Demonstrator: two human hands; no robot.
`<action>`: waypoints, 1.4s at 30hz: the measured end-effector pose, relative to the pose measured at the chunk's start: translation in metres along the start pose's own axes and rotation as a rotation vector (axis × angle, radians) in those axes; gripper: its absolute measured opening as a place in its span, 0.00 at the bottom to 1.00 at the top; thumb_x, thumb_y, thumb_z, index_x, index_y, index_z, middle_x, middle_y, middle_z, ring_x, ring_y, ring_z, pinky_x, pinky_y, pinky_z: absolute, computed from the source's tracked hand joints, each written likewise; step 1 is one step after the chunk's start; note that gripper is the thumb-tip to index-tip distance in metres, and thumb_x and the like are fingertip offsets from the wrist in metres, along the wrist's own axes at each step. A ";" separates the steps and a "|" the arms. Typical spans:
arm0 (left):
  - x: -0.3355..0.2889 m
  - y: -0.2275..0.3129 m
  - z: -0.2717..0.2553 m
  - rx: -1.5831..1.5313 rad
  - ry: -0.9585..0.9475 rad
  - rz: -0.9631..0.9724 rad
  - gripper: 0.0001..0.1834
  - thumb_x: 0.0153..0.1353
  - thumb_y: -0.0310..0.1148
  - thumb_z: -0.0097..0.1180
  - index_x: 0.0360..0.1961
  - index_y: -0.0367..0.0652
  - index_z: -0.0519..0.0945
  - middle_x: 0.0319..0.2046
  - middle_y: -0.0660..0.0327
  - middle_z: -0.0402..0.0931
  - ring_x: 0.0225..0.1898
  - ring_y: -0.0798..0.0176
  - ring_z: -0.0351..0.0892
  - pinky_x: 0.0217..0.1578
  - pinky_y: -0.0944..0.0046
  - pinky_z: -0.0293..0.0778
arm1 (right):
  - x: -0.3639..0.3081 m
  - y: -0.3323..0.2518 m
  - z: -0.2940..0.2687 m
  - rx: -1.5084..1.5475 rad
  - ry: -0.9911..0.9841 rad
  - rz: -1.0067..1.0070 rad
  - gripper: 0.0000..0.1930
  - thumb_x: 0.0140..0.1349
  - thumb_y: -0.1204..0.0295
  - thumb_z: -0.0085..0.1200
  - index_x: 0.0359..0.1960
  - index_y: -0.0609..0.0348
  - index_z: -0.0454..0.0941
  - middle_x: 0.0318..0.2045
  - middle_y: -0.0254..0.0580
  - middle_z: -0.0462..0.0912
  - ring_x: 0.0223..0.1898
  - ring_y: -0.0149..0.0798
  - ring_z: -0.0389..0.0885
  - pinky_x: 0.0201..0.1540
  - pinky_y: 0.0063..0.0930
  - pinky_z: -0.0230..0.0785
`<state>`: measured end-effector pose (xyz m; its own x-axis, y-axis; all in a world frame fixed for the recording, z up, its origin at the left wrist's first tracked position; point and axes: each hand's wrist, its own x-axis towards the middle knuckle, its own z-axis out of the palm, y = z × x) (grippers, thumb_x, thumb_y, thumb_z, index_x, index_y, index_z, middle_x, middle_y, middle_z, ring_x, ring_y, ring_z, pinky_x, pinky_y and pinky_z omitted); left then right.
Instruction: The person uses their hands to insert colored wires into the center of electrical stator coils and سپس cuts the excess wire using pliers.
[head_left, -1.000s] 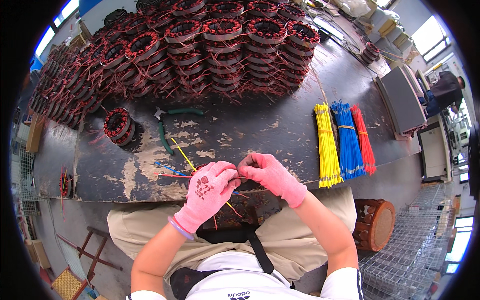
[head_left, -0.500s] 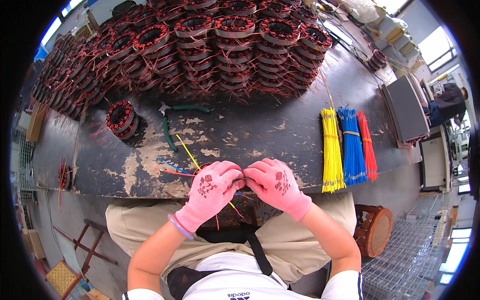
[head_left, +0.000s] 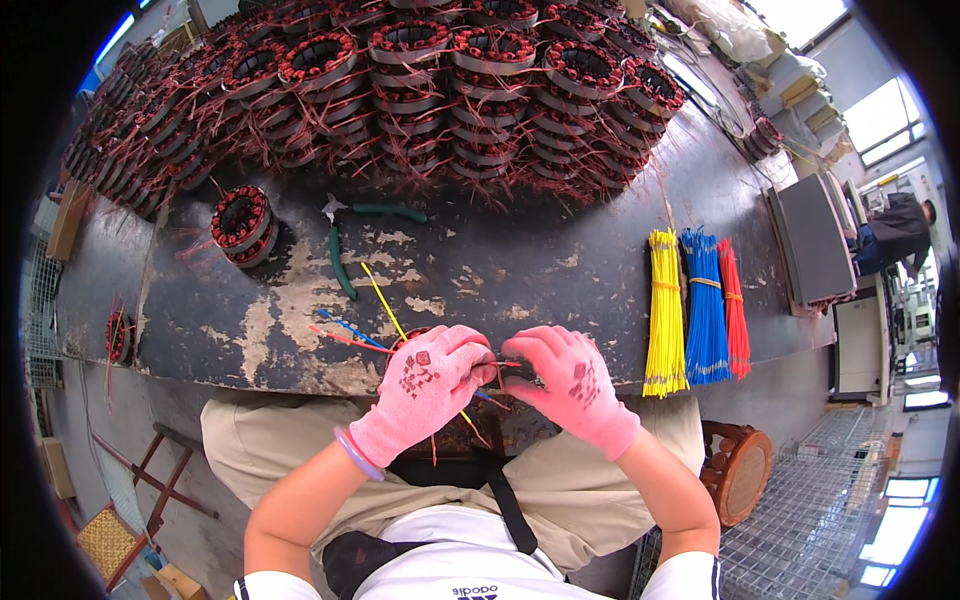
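Both my hands wear pink gloves and meet at the table's near edge. My left hand (head_left: 430,375) is closed on a thin red wire (head_left: 508,364) and covers most of a wound stator coil (head_left: 413,332). From under it stick out a yellow wire (head_left: 383,300), a blue wire (head_left: 346,326) and a red sleeved wire (head_left: 352,342) toward the far left. More yellow and blue ends poke out below the glove. My right hand (head_left: 570,385) curls its fingers and thumb around the red wire's end; its fingertips are partly hidden.
Stacks of wound stators (head_left: 480,110) fill the table's far side. Green-handled cutters (head_left: 345,250) and a short stator stack (head_left: 243,225) lie at left. Yellow (head_left: 665,315), blue (head_left: 706,310) and red wire bundles (head_left: 734,310) lie at right. A wooden stool (head_left: 737,473) stands below.
My right hand has drawn slightly right, away from the left, and its thumb and fingers have spread a little. The red wire between the hands now shows. The view has shifted slightly.
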<state>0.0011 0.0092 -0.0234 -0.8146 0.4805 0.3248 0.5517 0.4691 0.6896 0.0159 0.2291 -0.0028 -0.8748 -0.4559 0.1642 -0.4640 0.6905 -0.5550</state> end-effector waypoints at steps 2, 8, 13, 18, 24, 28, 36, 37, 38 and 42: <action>0.001 0.000 0.000 0.004 0.005 0.010 0.08 0.54 0.25 0.66 0.37 0.43 0.82 0.40 0.60 0.81 0.40 0.50 0.82 0.42 0.53 0.77 | -0.003 -0.001 0.009 -0.233 0.117 -0.195 0.20 0.52 0.65 0.69 0.47 0.50 0.80 0.43 0.35 0.83 0.42 0.40 0.82 0.45 0.36 0.74; 0.002 -0.001 -0.001 0.026 0.008 0.033 0.07 0.56 0.29 0.66 0.36 0.44 0.82 0.40 0.62 0.81 0.40 0.53 0.82 0.42 0.55 0.78 | 0.001 0.005 0.016 -0.136 0.093 -0.186 0.18 0.55 0.67 0.66 0.48 0.50 0.80 0.47 0.33 0.83 0.42 0.38 0.82 0.45 0.37 0.74; 0.002 0.001 -0.001 0.014 0.017 0.006 0.08 0.55 0.29 0.66 0.36 0.43 0.82 0.39 0.62 0.81 0.41 0.53 0.82 0.41 0.55 0.78 | 0.002 -0.001 0.005 -0.179 0.121 -0.252 0.17 0.54 0.69 0.66 0.47 0.49 0.81 0.48 0.33 0.82 0.44 0.39 0.82 0.46 0.38 0.75; 0.002 -0.002 0.000 0.021 0.018 0.025 0.09 0.55 0.29 0.66 0.36 0.43 0.81 0.39 0.62 0.81 0.40 0.53 0.82 0.41 0.55 0.78 | -0.003 0.012 0.014 -0.282 0.183 -0.412 0.18 0.49 0.69 0.70 0.44 0.46 0.83 0.48 0.33 0.82 0.46 0.40 0.82 0.45 0.39 0.76; 0.002 0.002 -0.004 -0.009 -0.015 -0.002 0.09 0.54 0.26 0.66 0.37 0.42 0.82 0.40 0.59 0.82 0.40 0.50 0.82 0.43 0.54 0.78 | -0.005 0.010 0.020 -0.117 0.229 -0.347 0.14 0.53 0.69 0.66 0.43 0.48 0.83 0.48 0.33 0.83 0.46 0.42 0.83 0.48 0.39 0.74; 0.002 0.000 -0.002 -0.014 -0.014 0.009 0.09 0.53 0.27 0.67 0.36 0.42 0.82 0.39 0.60 0.81 0.39 0.51 0.82 0.42 0.54 0.78 | -0.003 0.009 0.021 0.340 0.185 -0.026 0.13 0.53 0.69 0.68 0.42 0.53 0.83 0.45 0.37 0.85 0.46 0.45 0.82 0.50 0.40 0.73; 0.001 -0.003 0.001 0.001 0.022 0.036 0.09 0.55 0.30 0.68 0.36 0.46 0.81 0.38 0.63 0.80 0.39 0.54 0.81 0.40 0.54 0.78 | 0.006 0.005 0.002 -0.016 0.060 -0.143 0.12 0.55 0.66 0.69 0.39 0.55 0.85 0.41 0.37 0.87 0.40 0.42 0.84 0.44 0.37 0.74; 0.001 -0.003 0.000 0.002 0.017 0.041 0.09 0.55 0.30 0.68 0.36 0.46 0.80 0.39 0.63 0.80 0.39 0.54 0.81 0.40 0.54 0.78 | 0.009 0.006 0.001 -0.017 0.042 -0.156 0.11 0.58 0.64 0.68 0.38 0.56 0.85 0.38 0.38 0.87 0.39 0.41 0.84 0.43 0.37 0.74; 0.001 -0.003 -0.001 0.009 0.006 0.051 0.09 0.55 0.30 0.68 0.36 0.46 0.80 0.39 0.63 0.80 0.39 0.55 0.81 0.40 0.55 0.78 | 0.012 0.007 0.000 -0.018 0.025 -0.170 0.11 0.61 0.62 0.66 0.37 0.57 0.84 0.36 0.38 0.87 0.37 0.39 0.84 0.41 0.36 0.73; 0.000 -0.003 -0.002 0.031 0.001 0.060 0.09 0.55 0.30 0.67 0.36 0.46 0.80 0.39 0.64 0.80 0.39 0.55 0.81 0.40 0.55 0.78 | 0.024 0.000 -0.002 0.597 -0.294 0.606 0.14 0.65 0.61 0.62 0.35 0.62 0.83 0.26 0.36 0.83 0.29 0.30 0.78 0.34 0.29 0.70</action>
<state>-0.0008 0.0069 -0.0239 -0.7803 0.5076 0.3653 0.6045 0.4627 0.6485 -0.0051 0.2195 0.0022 -0.8369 -0.2903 -0.4640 0.2868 0.4894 -0.8236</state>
